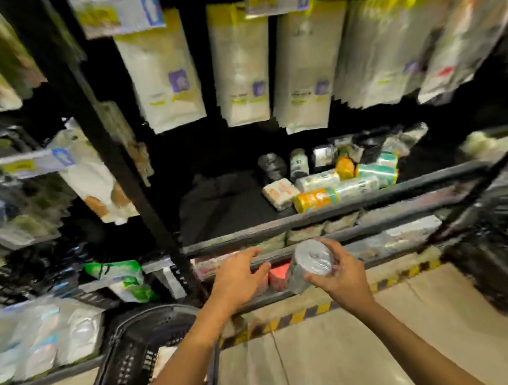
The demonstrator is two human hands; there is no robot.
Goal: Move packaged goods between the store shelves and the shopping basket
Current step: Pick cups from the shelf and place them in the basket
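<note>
One grey roll point(310, 267), lower centre | right hand point(345, 281) curls round it, left hand point(239, 279) spread, empty | I judge it light, soft, with slippery film: hold mid-body.

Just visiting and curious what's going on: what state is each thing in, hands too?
right hand: grips the grey roll.
grey roll: held in the air, tilted.
left hand: open, fingers spread, holding nothing.
shopping basket: below the left arm, something pale inside.
shelf rolls: lying on their sides.
white pouches: hanging in a row above.
</note>
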